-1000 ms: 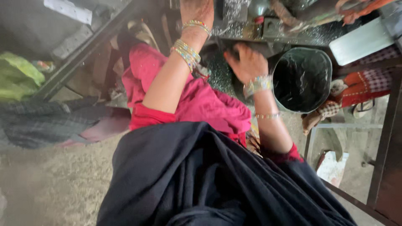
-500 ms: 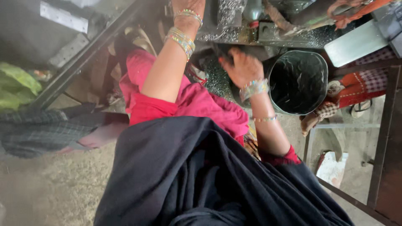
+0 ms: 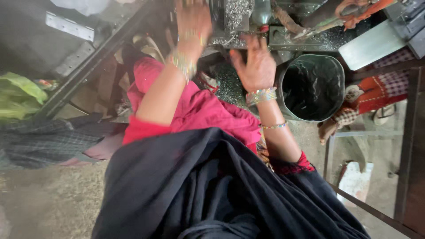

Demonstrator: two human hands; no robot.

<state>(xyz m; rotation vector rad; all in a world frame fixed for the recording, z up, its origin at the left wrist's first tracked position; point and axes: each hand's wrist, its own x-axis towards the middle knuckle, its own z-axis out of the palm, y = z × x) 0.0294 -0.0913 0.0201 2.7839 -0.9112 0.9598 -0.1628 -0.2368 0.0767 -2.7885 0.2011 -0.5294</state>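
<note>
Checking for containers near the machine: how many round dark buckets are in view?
1: a round dark metal bucket stands on the floor beside the right hand, below the shaving-strewn machine bed. Others may be hidden.

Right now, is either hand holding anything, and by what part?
Right hand is open, fingers spread, holding nothing. Left hand is blurred at the machine; cannot tell.
</note>
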